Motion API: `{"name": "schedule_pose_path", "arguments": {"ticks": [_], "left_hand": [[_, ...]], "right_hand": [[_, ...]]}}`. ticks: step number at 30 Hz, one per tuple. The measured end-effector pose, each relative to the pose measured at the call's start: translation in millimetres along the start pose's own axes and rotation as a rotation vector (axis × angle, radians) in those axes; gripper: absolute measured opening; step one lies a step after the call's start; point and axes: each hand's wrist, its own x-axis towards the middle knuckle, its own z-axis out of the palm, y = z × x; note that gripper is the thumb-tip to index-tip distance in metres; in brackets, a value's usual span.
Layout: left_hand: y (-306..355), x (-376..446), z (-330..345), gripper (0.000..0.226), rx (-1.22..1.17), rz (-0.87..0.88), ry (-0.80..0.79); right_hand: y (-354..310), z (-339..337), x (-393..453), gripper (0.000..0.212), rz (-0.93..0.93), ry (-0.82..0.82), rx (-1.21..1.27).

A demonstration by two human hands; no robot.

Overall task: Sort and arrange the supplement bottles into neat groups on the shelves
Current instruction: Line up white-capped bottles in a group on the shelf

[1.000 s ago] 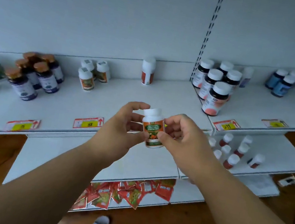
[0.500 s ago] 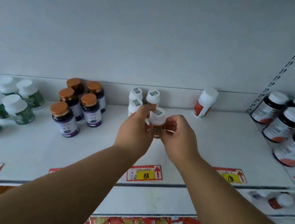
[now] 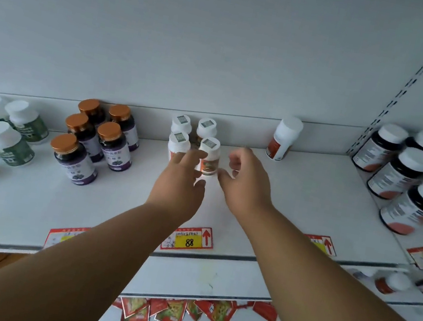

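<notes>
Bottle (image 3: pixel 208 157) with a white cap and an orange-and-green label stands upright on the shelf (image 3: pixel 297 198), at the front right of a square of four like bottles; each cap carries a small square sticker (too blurred to read). The other three (image 3: pixel 182 124) stand just beside it, two at the back against the shelf's rear wall.

The left hand (image 3: pixel 179 183) reaches in from below with fingers straight and slightly spread, its fingertips against the lower left of that front bottle and partly covering the one to its left. The right hand (image 3: pixel 243 180) hovers just right of the bottle, fingers loosely curled, holding nothing; whether it touches the bottle I cannot tell.

Further left on the same shelf stand five dark bottles with copper caps (image 3: pixel 89 139) and purple labels, then green-labelled bottles with white caps (image 3: pixel 3 135). A lone white bottle with a red label (image 3: pixel 283 139) stands at the back to the right. Large dark bottles with white caps (image 3: pixel 410 178) fill the neighbouring bay. A yellow price tag marked 88 (image 3: pixel 188 239) sits on the shelf edge.
</notes>
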Motion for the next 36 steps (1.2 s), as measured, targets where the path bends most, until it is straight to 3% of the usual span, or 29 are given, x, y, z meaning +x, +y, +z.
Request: {"name": "schedule_pose_path", "arguments": {"ticks": [5, 10, 14, 19, 25, 30, 36], "left_hand": [[47.9, -44.3, 34.3, 0.046, -0.058, 0.07, 0.061], [129.2, -101.7, 119.1, 0.045, -0.081, 0.165, 0.072], [188.2, -146.9, 183.5, 0.044, -0.137, 0.163, 0.023], [220.8, -168.1, 236.7, 0.042, -0.116, 0.154, -0.023], [197.1, -163.1, 338.9, 0.045, -0.083, 0.115, -0.196], [133.9, -141.7, 452.1, 0.045, -0.054, 0.032, -0.341], [64.0, -93.2, 570.5, 0.043, -0.077, -0.121, -0.364]], "right_hand": [[35.1, -72.9, -53.3, 0.035, -0.179, 0.027, -0.027], [116.9, -170.3, -112.0, 0.034, -0.269, 0.071, -0.069], [173.9, -241.3, -149.5, 0.035, -0.232, 0.031, -0.11], [227.8, -276.7, -170.7, 0.033, -0.166, -0.011, -0.099], [346.0, -244.8, -178.7, 0.031, 0.033, 0.04, -0.079], [459.4, -176.8, -166.5, 0.04, 0.297, -0.064, -0.052], [586.4, -82.3, -115.6, 0.046, 0.487, -0.052, 0.052]]}}
